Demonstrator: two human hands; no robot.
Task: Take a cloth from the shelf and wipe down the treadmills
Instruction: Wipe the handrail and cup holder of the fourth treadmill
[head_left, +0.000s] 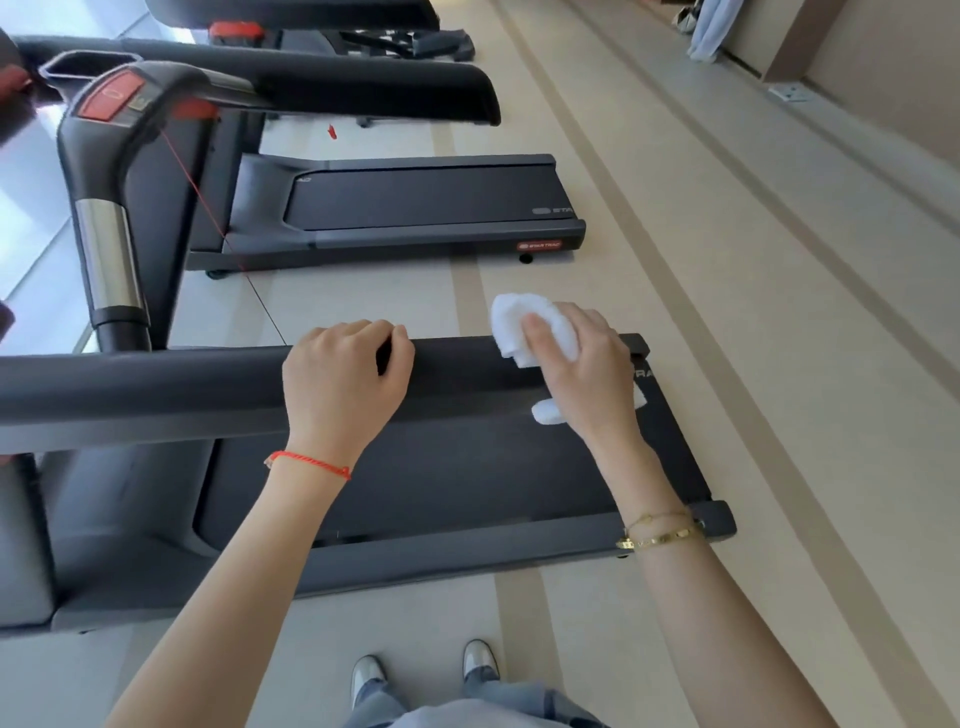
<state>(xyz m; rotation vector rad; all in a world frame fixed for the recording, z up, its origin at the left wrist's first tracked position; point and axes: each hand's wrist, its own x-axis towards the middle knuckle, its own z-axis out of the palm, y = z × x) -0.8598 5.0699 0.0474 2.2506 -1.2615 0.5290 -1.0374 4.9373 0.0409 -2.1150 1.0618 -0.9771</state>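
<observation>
At nine o'clock the handrail (156, 384) of the nearest treadmill (467, 467) runs toward centre; my left hand (343, 384) curls over it, gripping; at two o'clock of that hand my right hand (587, 364) clutches the white cloth (530, 327) against the rail's end; a second treadmill (415, 208) sits at twelve.
</observation>
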